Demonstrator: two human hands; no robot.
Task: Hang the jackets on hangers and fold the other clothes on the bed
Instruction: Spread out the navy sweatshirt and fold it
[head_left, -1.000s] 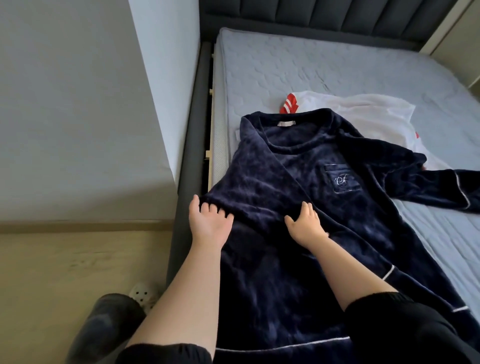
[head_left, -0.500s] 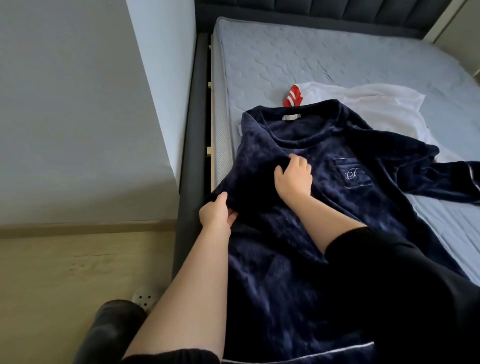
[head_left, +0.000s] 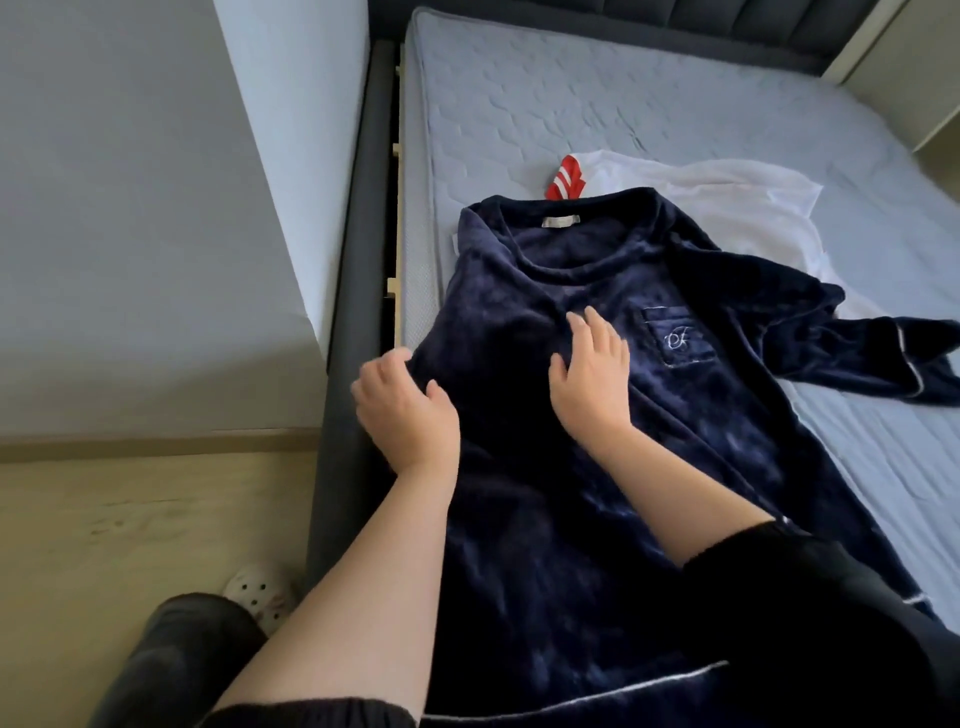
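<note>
Lying on the mattress (head_left: 571, 93): navy velvet top (head_left: 519, 415), front up, collar away from the person, close to the left side.
Left hand (head_left: 408, 415): fingers curled round the top's left edge.
Right hand (head_left: 592, 379): fingers straight and relaxed, flat on the chest beside the pocket (head_left: 678, 338).
Beyond the collar: white garment (head_left: 727, 192) with a red striped piece (head_left: 566, 179), partly under the top.
</note>
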